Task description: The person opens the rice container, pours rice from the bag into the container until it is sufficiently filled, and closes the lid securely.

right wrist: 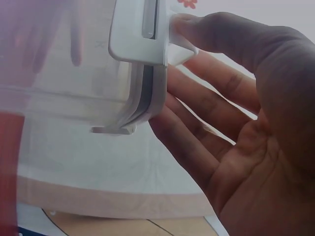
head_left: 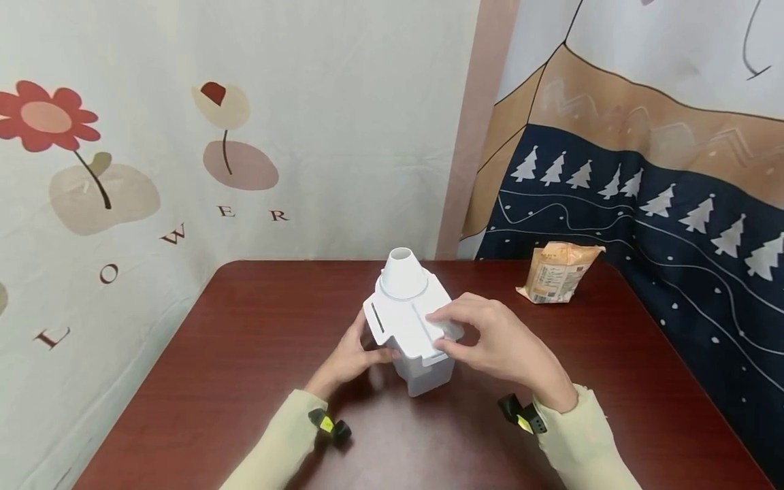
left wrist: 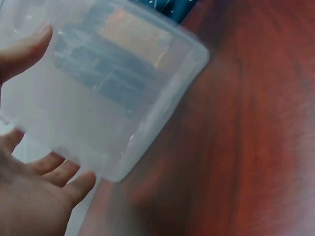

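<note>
Basically, box [head_left: 407, 327] btwn L & R fingers [head_left: 456, 312].

Your lid [head_left: 399, 321] and cone [head_left: 402, 278]: white. Your sleeves [head_left: 278, 439] pale yellow-green, desk [head_left: 257, 333] red-brown. Navy cloth [head_left: 551, 204], white tree print.

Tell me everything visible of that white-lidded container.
The container looks plastic: translucent boxy body, white lid with a slotted side flap and open-topped cone. A dark grey band edges the lid. It's tilted; contact with the table is unclear. The left grip holds the body, the right grip pinches the lid.
</note>
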